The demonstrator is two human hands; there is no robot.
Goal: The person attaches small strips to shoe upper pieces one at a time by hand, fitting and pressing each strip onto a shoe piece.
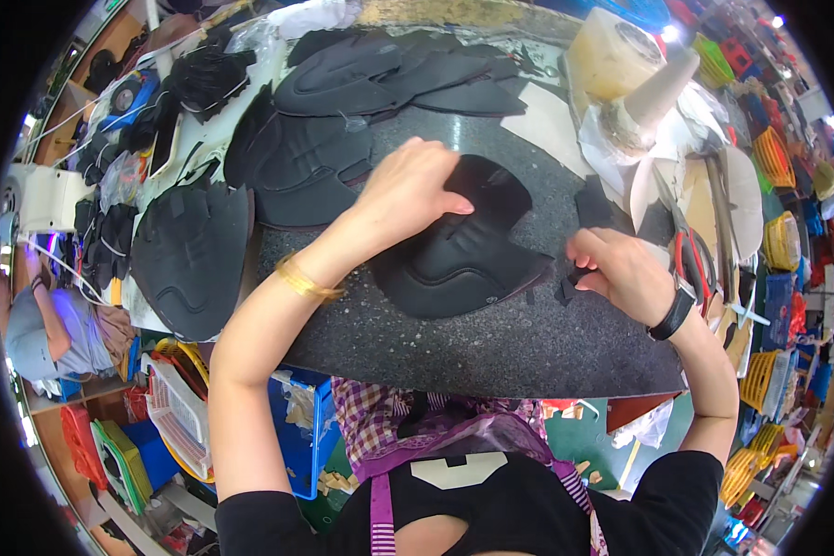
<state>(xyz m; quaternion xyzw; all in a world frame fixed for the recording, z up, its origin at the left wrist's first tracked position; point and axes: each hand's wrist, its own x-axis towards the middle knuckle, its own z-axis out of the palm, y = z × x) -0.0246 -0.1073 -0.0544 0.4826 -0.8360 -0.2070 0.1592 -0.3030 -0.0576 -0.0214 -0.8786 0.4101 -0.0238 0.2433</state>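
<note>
A black padded shoe upper (468,246), with a curved stitched line and raised ridges, lies flat on the dark speckled work surface (417,347) in front of me. My left hand (412,190) rests at its far left part, fingers curled and thumb pressed onto the piece. To the right of the upper, just apart from its pointed corner, my right hand (621,273) is closed with thumb and finger pinching a small black strip (567,289). Part of that strip is hidden by the fingers.
Similar uppers lie in overlapping piles (343,83) at the back, with another upper (195,259) at left. Red-handled scissors (690,259) lie right of my right hand. Beyond stand a yellowish plastic container (612,56) and a whitish cone (653,102). A blue crate (306,435) is below the edge.
</note>
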